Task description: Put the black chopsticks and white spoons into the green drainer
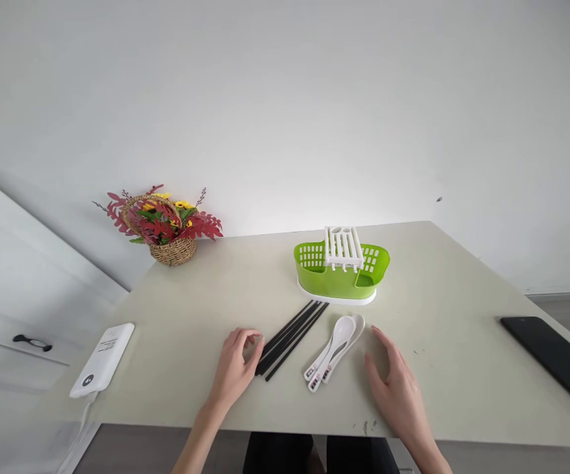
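- Your left hand (pixel 239 359) is hanging out by the near ends of the black chopsticks (pixel 289 338), with the thumb and fingers curving and standing a bit apart. Can't really tell if the thumb tip is touching the bundle.
- Your right hand (pixel 394 378) is sitting to the right of the white spoons (pixel 343 329), thumb and fingers spreading apart, and it's gripping nothing.
- Those chopsticks are lying slantwise on the table (pixel 191 316), fanning a little, their far ends pointing at the green basket (pixel 339 284).
- The spoons are overlapping in a pile between the chopsticks and your right hand, with 3 handles pointing back towards you and showing printed marks.
- The green basket is standing behind all that on a white base (pixel 337 300), and a white slotted rack (pixel 347 262) is straddling its middle, with 3 little hooks showing along the front.
- Over on your left, a woven flower basket (pixel 173 252) is standing near the wall (pixel 285 118), and a white power bank (pixel 102 361) is lying nearer you with a cable (pixel 83 421) running off it.
- A black phone (pixel 554 359) is lying over on your far right.
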The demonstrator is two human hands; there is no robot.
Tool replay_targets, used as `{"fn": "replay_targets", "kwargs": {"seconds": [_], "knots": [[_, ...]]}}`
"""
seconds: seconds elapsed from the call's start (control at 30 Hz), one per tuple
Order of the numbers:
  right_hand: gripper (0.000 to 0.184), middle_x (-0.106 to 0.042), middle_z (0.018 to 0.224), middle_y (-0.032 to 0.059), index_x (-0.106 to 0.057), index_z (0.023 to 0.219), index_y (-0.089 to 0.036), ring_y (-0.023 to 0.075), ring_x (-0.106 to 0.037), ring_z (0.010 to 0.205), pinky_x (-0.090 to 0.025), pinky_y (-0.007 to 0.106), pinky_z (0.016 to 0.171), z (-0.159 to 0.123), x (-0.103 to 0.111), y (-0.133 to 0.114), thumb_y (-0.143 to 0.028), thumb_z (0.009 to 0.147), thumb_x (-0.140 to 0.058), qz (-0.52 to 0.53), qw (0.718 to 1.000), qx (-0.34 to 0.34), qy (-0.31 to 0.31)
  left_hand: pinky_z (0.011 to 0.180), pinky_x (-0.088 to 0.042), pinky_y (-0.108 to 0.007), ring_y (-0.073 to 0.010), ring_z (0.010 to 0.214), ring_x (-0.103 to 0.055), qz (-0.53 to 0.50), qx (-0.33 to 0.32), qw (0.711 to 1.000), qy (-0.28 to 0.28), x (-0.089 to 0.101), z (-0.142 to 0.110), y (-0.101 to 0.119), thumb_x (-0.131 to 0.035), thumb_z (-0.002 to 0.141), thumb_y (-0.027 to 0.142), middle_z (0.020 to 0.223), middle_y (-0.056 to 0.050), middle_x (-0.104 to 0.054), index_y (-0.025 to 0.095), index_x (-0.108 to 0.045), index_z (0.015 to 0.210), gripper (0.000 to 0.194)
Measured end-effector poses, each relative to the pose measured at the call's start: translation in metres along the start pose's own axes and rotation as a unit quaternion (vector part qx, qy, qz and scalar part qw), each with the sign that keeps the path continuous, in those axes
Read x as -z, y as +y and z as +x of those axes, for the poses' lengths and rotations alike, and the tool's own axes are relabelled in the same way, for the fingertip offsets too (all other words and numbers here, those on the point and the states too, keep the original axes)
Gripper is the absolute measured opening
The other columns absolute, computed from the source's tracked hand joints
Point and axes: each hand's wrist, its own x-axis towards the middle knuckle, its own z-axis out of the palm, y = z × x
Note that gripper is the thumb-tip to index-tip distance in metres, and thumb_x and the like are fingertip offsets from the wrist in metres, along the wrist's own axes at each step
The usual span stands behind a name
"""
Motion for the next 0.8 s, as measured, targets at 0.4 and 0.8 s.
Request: {"fn": "replay_targets", "kwargs": {"seconds": [0.4,0.8], "knots": [[0.058,-0.058,0.151,0.0069,-0.049,0.150,-0.029,0.0316,-0.060,0.126,-0.051,0.049,0.100,-0.002,0.001,-0.001,-0.053,0.097,-0.046,-0.013,1.000,-0.019,0.006,0.090,-0.057,-0.047,-0.0262,0.089,-0.067,-0.014,0.025,1.000,-0.012,0.001,-0.011,-0.004,-0.054,0.100,0.053,0.093,-0.005,-0.070,0.029,-0.065,0.103,0.027],[0.057,-0.059,0.150,0.0075,-0.050,0.149,-0.028,0.0324,-0.058,0.131,-0.051,0.051,0.102,-0.001,0.001,0.001,-0.053,0.098,-0.046,-0.011,1.000,-0.023,0.009,0.078,-0.057,-0.037,-0.0259,0.089,-0.072,0.124,0.054,0.989,0.060,0.025,-0.013,-0.035,-0.047,0.102,0.061,0.100,-0.009,-0.075,0.024,-0.071,0.101,0.044]]}}
